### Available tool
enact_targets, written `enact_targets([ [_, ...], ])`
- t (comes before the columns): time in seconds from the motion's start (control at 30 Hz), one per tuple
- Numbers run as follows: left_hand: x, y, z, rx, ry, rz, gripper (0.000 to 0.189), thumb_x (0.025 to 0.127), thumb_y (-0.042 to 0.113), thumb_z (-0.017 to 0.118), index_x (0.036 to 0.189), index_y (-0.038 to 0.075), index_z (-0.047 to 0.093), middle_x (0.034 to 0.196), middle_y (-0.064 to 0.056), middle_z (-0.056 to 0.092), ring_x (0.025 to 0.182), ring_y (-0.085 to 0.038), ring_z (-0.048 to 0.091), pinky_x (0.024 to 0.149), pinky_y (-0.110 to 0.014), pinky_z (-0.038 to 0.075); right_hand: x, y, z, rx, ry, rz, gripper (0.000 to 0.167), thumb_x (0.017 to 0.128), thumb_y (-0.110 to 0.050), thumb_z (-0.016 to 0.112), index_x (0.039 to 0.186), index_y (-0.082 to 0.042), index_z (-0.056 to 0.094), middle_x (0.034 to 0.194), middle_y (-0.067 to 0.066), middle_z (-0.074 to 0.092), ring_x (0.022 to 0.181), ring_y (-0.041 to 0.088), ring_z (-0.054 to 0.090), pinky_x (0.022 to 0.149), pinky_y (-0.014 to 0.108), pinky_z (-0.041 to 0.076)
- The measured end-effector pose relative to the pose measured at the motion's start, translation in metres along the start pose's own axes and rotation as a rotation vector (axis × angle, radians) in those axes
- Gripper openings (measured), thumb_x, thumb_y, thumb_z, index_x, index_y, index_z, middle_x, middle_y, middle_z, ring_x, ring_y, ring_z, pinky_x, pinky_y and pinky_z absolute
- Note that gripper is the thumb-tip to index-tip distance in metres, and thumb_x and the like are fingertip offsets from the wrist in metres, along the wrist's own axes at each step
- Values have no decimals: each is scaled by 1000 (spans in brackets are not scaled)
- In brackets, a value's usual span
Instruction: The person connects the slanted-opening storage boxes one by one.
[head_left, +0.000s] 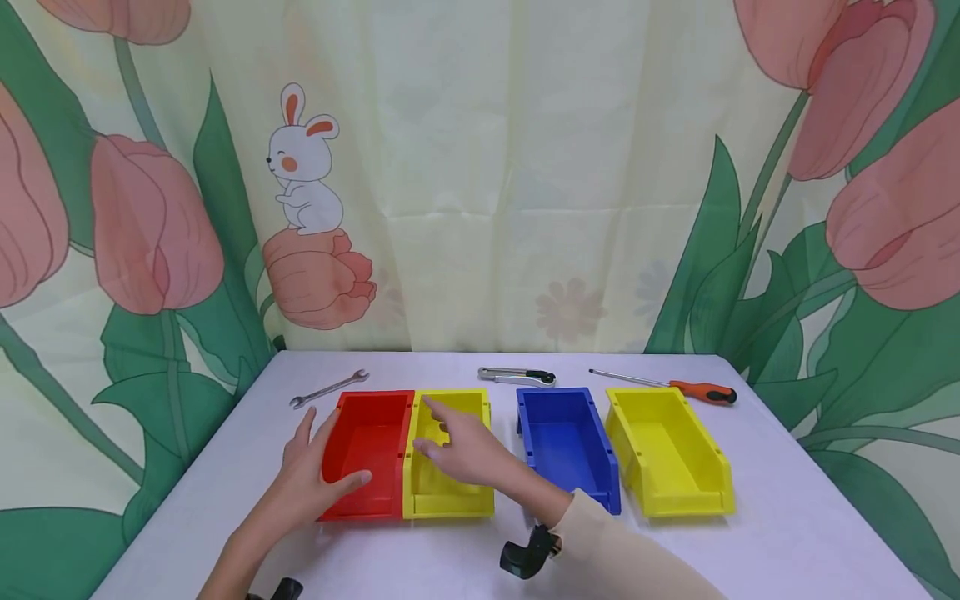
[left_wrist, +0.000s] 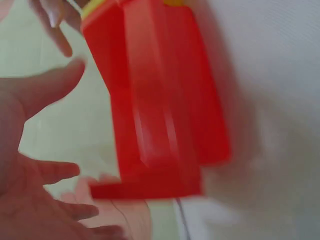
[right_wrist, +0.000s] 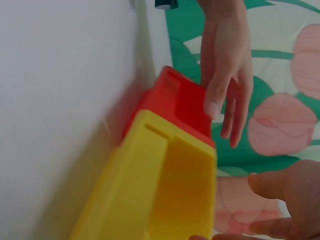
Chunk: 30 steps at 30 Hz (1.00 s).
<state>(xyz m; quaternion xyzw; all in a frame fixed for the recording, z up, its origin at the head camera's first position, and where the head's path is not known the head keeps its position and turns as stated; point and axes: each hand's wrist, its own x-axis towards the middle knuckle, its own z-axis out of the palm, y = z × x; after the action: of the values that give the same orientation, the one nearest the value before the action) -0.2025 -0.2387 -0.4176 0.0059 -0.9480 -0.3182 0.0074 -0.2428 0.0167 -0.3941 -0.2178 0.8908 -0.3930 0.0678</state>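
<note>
A red bin [head_left: 367, 454] and a yellow bin [head_left: 448, 497] stand side by side, touching, left of the table's middle. My left hand [head_left: 311, 471] hovers over the left side of the red bin, its fingers spread and thumb extended. Above the yellow bin is my right hand [head_left: 468, 446], fingers stretched out, holding nothing. In the left wrist view the red bin [left_wrist: 155, 100] appears beside the left hand [left_wrist: 45, 200], with a gap between them. The right wrist view has the yellow bin [right_wrist: 182, 195] near the right hand [right_wrist: 295, 195].
Farther right stand a blue bin [head_left: 570, 450] and a second yellow bin [head_left: 675, 450], a gap between them. Along the back lie a wrench [head_left: 330, 388], a utility knife [head_left: 517, 377] and a screwdriver [head_left: 671, 386] with an orange handle. A printed curtain [head_left: 465, 167] hangs behind the table.
</note>
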Motion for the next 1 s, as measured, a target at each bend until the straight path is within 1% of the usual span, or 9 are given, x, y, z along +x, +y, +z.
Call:
enact_targets([
  [0.03, 0, 5, -1, 22, 20, 18, 114, 79, 36, 91, 167, 9, 25, 173, -29, 8, 153, -57, 19, 95, -65, 61, -4, 1, -7, 16, 11, -4, 68, 103, -33, 69, 163, -16, 41, 155, 15, 59, 139, 36, 62, 104, 49, 61],
  [0.13, -1, 21, 2, 74, 67, 77, 98, 86, 37, 86, 164, 9, 34, 174, -27, 11, 156, -56, 13, 98, -68, 58, -14, 9, -29, 43, 65, 3, 62, 104, -29, 68, 160, -13, 46, 152, 17, 61, 139, 37, 62, 106, 51, 59],
  [0.23, -5, 34, 8, 58, 68, 114, 88, 89, 37, 84, 161, 12, 41, 173, -23, 21, 157, -52, 20, 97, -65, 60, -25, 24, -54, 23, 149, 32, 60, 104, -26, 68, 159, -13, 48, 150, 16, 64, 137, 36, 64, 108, 51, 58],
  [0.37, -7, 42, 20, -25, -21, 89, 92, 85, 37, 88, 162, 19, 42, 167, -15, 41, 150, -43, 42, 93, -57, 64, -44, 53, -83, -118, 260, 78, 57, 103, -27, 69, 155, -10, 53, 149, 17, 65, 137, 39, 63, 113, 56, 54],
  [0.5, -1, 42, 34, -81, -108, 42, 107, 78, 35, 93, 166, 21, 33, 158, -10, 52, 138, -34, 54, 91, -51, 66, -64, 78, -106, -237, 325, 172, 54, 104, -28, 68, 151, -5, 56, 152, 23, 60, 143, 46, 55, 117, 65, 46],
  [0.63, 5, 43, 44, -102, -136, 41, 115, 74, 31, 96, 167, 20, 31, 153, -8, 55, 134, -29, 56, 91, -48, 66, -76, 95, -115, -259, 331, 255, 57, 104, -27, 68, 152, -1, 53, 153, 28, 56, 137, 50, 58, 110, 65, 52],
  [0.77, 7, 44, 49, -95, -140, 48, 118, 70, 27, 98, 168, 20, 31, 152, -7, 57, 137, -31, 54, 92, -49, 66, -81, 105, -113, -259, 305, 304, 66, 104, -25, 68, 157, 3, 43, 153, 33, 53, 131, 52, 62, 105, 64, 56],
  [0.9, 7, 43, 51, -76, -150, 54, 126, 68, 25, 100, 170, 20, 25, 152, -7, 56, 136, -31, 54, 94, -49, 65, -81, 107, -108, -268, 256, 350, 74, 103, -26, 69, 160, 6, 35, 156, 34, 49, 139, 54, 54, 110, 67, 50],
  [1.0, 8, 43, 53, -75, -155, 58, 129, 68, 24, 100, 170, 21, 22, 153, -8, 55, 135, -30, 55, 95, -48, 65, -81, 106, -107, -275, 222, 367, 75, 103, -25, 69, 161, 7, 32, 159, 34, 45, 145, 54, 48, 113, 68, 47],
])
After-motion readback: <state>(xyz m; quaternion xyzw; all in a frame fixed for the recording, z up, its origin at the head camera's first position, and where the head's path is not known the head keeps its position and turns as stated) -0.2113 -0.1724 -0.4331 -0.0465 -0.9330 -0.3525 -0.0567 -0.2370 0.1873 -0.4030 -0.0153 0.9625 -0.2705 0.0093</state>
